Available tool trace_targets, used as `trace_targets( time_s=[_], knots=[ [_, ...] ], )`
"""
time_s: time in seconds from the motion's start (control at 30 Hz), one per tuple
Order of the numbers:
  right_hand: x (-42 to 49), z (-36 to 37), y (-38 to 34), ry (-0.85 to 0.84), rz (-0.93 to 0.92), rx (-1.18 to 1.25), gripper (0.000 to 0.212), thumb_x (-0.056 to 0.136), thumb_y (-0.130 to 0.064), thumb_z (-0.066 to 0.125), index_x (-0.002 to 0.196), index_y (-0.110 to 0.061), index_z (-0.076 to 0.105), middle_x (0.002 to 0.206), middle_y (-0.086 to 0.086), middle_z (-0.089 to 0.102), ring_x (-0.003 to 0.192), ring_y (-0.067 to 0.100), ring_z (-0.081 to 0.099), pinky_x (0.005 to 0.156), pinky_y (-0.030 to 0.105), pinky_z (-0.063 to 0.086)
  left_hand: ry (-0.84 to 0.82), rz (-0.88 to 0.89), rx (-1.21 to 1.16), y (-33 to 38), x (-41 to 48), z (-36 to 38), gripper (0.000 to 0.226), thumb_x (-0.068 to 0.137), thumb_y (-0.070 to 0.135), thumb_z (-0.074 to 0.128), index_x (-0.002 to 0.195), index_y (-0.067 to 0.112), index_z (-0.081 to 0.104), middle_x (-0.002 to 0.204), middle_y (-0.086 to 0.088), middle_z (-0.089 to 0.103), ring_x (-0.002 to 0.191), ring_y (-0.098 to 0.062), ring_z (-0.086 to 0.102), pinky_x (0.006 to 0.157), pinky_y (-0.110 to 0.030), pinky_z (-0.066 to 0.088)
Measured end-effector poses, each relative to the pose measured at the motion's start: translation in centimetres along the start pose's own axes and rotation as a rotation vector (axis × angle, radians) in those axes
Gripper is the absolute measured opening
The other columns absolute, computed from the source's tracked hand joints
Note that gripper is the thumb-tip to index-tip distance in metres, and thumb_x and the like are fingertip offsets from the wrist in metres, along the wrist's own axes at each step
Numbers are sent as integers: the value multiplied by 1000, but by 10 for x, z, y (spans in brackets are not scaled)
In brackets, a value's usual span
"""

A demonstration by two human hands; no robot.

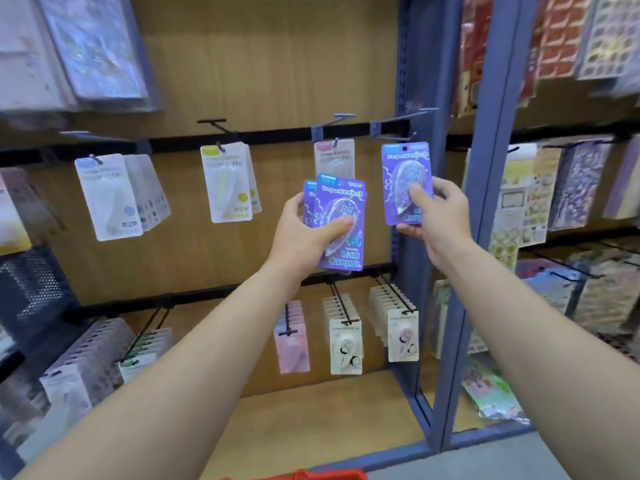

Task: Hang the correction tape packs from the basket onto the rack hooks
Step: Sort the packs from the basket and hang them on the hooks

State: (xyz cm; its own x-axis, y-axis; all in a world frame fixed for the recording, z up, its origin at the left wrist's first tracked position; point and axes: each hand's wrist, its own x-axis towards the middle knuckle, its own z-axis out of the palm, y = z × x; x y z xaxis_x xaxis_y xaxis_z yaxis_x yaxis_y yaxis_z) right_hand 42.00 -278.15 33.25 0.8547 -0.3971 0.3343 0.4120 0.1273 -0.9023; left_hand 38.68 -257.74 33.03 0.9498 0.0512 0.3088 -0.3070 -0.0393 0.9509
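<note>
Down at the bottom edge only a red sliver of the basket [311,475] shows; the rest is cut off. The left hand [304,233] grips a fan of purple packs [341,223], thumb across the front; how many, I can't count. The right hand [440,216] pinches a single purple pack [407,183], its hole just under a hook [398,136]. Behind the fan a pink pack [334,155] hangs half hidden.
</note>
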Motion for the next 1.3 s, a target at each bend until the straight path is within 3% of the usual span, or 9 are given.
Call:
trace_targets(
  time_s=[0.13, 0.27, 0.43, 0.7, 1.0, 1.07, 1.13, 1.23, 1.3],
  knots=[
    [36, -5, -7, 49, -60, 14, 33, 102, -24, 63, 133, -19, 53, 112, -6, 69, 80, 11, 77, 54, 28, 59, -11, 26, 24, 3, 18, 13, 77, 80, 29, 88, 142, 26, 43, 122, 4, 69, 102, -13, 74, 80, -29, 62],
    [56, -6, -7, 44, -28, -19, 29, 103, -26, 61, 130, -17, 57, 111, -4, 68, 70, 7, 75, 54, 25, 57, -22, 26, 52, 0, 26, 17, 75, 82, 32, 86, 143, 27, 42, 123, 5, 67, 104, -14, 73, 78, -26, 62],
    [67, -4, -2, 63, -21, -46, 24, 103, -29, 60, 126, -20, 58, 112, -4, 67, 72, 5, 74, 57, 23, 57, 5, 14, 63, -10, 35, 13, 75, 81, 32, 87, 141, 27, 43, 126, 3, 66, 108, -16, 72, 91, -39, 62],
    [68, -1, 7, 102, -50, -42, 30, 101, -31, 62, 129, -19, 60, 113, -8, 67, 74, -1, 74, 55, 22, 57, 8, -4, 88, -19, 36, 7, 74, 82, 33, 85, 142, 27, 42, 125, 5, 66, 107, -14, 72, 88, -34, 62],
    [77, 1, 15, 92, -29, -91, 30, 100, -34, 65, 126, -22, 61, 109, -8, 68, 78, 8, 75, 58, 24, 58, -6, -5, 60, -19, 43, 10, 75, 81, 33, 86, 141, 28, 43, 124, 5, 66, 106, -14, 72, 82, -29, 63],
    [81, 4, 12, 84, 25, -115, 30, 100, -33, 65, 127, -23, 60, 112, -5, 68, 85, 12, 75, 63, 28, 62, -7, -1, 53, -16, 43, 13, 74, 81, 33, 86, 141, 28, 42, 123, 7, 66, 105, -13, 72, 75, -23, 62],
    [84, 7, 12, 94, 66, -222, 37, 98, -35, 65, 133, -23, 58, 121, 0, 66, 101, 19, 72, 81, 40, 63, -5, 2, 54, -14, 43, 16, 72, 82, 33, 85, 140, 28, 42, 122, 7, 65, 104, -12, 72, 70, -19, 60],
    [63, 7, 19, 161, 7, -598, 55, 95, -47, 64, 144, -25, 51, 138, 5, 55, 126, 27, 56, 106, 47, 48, -9, 0, 48, -13, 43, 19, 72, 82, 34, 85, 140, 28, 42, 122, 7, 66, 103, -11, 72, 70, -20, 59],
    [33, 9, 30, 14, -29, -461, 33, 98, -42, 62, 125, -24, 62, 124, -1, 65, 115, 20, 62, 102, 45, 52, -13, 1, 36, -14, 42, 20, 73, 82, 34, 85, 140, 27, 42, 122, 7, 66, 103, -11, 72, 70, -20, 59]
  ],
)
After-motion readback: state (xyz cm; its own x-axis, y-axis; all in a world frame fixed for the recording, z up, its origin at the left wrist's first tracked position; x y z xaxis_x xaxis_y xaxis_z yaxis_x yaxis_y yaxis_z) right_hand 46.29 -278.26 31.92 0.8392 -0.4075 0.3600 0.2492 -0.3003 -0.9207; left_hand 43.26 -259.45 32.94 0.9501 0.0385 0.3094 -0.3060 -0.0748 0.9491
